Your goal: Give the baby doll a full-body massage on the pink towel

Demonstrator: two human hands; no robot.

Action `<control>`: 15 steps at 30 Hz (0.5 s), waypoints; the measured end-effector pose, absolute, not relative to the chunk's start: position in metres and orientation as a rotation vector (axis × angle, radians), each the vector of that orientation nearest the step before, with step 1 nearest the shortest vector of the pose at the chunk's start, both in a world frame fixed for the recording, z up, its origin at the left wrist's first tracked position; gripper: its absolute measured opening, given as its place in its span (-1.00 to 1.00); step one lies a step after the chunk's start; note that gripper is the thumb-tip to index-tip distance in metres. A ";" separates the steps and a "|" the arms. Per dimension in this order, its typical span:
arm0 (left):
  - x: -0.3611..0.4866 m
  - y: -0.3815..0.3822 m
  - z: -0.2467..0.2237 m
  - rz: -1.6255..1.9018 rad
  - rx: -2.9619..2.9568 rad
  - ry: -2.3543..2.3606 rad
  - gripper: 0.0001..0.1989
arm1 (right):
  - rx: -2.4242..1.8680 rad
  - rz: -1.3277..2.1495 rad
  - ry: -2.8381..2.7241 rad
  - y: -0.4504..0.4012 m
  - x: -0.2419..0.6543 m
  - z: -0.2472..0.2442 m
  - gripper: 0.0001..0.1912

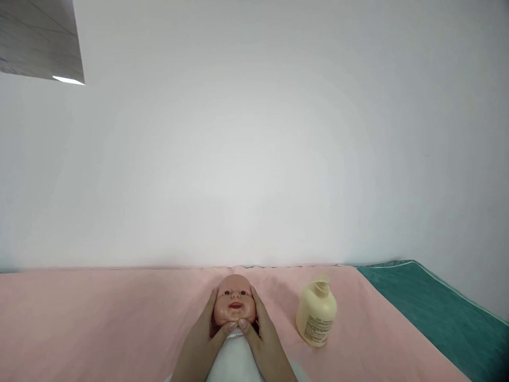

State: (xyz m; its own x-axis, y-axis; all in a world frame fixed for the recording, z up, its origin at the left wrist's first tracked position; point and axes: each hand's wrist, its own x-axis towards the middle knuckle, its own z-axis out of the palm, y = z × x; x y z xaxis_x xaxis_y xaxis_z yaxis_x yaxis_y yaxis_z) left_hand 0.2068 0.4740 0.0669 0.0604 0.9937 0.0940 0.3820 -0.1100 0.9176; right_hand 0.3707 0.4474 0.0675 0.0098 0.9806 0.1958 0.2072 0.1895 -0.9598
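A baby doll point(235, 297) lies face up on a pink cloth, its head toward the wall and its body in white clothing point(234, 362). My left hand point(204, 333) cups one side of the doll's head, with the thumb at its chin. On the other side, my right hand point(264, 333) holds the head the same way, fingers along the cheek and thumb under the chin. Both thumb tips nearly meet below the mouth. Whatever the fingers do behind the head is hidden.
To the right of my right hand stands a pale yellow pump bottle point(317, 313) with printed text. The pink cloth point(99, 323) covers a surface with a green mat point(441, 318) at its right. A white wall point(246, 132) rises behind. A grey panel point(37, 40) shows at upper left.
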 end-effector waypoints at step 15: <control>0.201 0.474 0.066 1.042 1.593 1.343 -0.28 | -1.208 0.993 -1.296 0.448 0.372 0.074 -0.25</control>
State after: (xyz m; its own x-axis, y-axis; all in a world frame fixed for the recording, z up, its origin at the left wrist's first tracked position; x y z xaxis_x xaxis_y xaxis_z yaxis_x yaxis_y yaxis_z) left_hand 0.2009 0.4741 0.0657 0.1013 0.9901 0.0976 0.3411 -0.1267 0.9314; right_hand 0.3722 0.4479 0.0737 0.0664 0.9862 0.1515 0.1104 0.1436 -0.9835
